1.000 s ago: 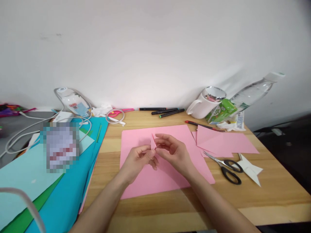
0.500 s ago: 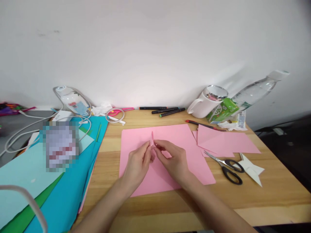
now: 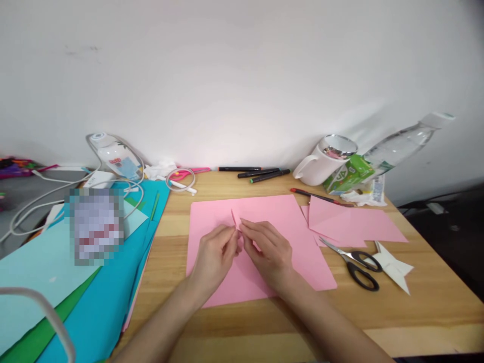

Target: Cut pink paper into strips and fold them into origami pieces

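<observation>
Paper piece (image 3: pixel 235 219) above sheet (image 3: pixel 306 257), scissors (image 3: pixel 349 254) right

Small pink paper piece (image 3: pixel 235 218), tilted, between left hand (image 3: pixel 215 254) and right hand (image 3: pixel 271 253)

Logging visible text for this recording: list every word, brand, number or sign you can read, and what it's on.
No text reads with certainty.
Green carton: large white characters, tilted, not surely legible.
White block: dark lettering, too small and turned to read.
White bottle: red lettering, too blurred.
White packet: blurred print.
Pixelated patch: any text is masked.
</observation>
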A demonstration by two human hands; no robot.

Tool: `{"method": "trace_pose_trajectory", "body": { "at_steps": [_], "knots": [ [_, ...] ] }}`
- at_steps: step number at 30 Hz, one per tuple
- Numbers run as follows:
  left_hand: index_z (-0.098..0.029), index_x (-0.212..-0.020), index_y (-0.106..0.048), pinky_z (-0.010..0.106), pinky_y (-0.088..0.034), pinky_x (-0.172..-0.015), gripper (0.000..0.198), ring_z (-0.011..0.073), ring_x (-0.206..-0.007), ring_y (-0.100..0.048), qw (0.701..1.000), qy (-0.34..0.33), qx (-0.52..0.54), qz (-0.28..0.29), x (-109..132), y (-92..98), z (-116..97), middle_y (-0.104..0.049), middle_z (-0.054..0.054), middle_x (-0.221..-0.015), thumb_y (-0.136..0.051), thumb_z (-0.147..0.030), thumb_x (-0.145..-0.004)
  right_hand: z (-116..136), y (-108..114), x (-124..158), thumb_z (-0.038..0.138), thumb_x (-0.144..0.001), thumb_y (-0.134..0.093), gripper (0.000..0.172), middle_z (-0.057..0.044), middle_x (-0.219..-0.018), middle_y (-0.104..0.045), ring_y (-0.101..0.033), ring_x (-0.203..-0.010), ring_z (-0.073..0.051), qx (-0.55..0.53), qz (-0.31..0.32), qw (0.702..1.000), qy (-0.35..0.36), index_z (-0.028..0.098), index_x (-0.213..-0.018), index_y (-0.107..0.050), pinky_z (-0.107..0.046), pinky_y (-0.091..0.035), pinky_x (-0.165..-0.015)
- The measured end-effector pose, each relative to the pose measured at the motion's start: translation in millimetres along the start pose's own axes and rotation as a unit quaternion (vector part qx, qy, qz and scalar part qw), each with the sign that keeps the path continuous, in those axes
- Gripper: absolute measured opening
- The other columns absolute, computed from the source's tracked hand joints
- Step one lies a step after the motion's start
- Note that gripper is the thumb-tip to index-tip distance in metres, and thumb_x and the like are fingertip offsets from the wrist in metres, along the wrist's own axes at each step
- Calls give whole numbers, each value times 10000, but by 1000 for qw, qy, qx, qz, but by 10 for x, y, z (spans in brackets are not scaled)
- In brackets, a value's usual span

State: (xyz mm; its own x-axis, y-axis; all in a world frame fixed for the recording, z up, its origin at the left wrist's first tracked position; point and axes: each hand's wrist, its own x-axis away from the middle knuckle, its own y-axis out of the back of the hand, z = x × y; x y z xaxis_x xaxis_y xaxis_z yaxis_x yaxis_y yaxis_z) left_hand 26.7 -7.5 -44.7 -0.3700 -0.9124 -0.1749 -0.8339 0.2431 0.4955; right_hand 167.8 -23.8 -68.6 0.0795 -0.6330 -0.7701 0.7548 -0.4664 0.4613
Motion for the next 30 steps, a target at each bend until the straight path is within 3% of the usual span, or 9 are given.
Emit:
{"method": "trace_pose_trajectory", "body": {
  "at_steps": [7,13,17,21,30],
  "knots": [
    [-165,-548,-466,203,-339,-465,299,87,-505,-450,997,-47,-36,-48,20,-17,-54,-491,-13,-543,-440,-159,-846,32,-20,19,1,-747,-575,301,-107,-930,-700,-632,-834,-198,2,-5,1000,6,178,-990,-596,-338,-562,-678],
    [-171,-559,-460,193,-339,-459,285,78,-492,-432,991,-103,-56,-62,29,-19,-24,-482,-21,-548,-412,-110,-833,92,-35,25,13,-759,-564,272,-117,-999,-660,-633,-829,-179,11,-29,999,-27,200,-955,-585,-305,-560,-656],
    [-169,-577,-498,207,-343,-461,257,84,-477,-430,978,-135,-105,-115,51,-37,-4,-484,-18,-542,-427,-96,-814,143,-56,50,23,-763,-571,272,-91,-892,-628,-621,-811,-167,-2,-30,999,-34,201,-968,-587,-279,-561,-647],
    [-159,-603,-549,210,-382,-486,251,93,-494,-497,978,-123,-96,-140,46,-38,-33,-552,0,-561,-434,-100,-818,179,-70,52,11,-767,-561,346,-99,-942,-595,-609,-847,-173,-46,-14,998,-43,209,-1050,-578,-284,-566,-658],
    [-154,-771,-650,183,-449,-476,173,102,-530,-574,995,-26,21,-96,11,-21,-85,-649,2,-644,-497,-212,-824,192,-20,-55,31,-791,-535,305,-62,-907,-518,-581,-816,-156,-140,-19,983,-117,243,-982,-639,-285,-558,-621]
  ]
}}
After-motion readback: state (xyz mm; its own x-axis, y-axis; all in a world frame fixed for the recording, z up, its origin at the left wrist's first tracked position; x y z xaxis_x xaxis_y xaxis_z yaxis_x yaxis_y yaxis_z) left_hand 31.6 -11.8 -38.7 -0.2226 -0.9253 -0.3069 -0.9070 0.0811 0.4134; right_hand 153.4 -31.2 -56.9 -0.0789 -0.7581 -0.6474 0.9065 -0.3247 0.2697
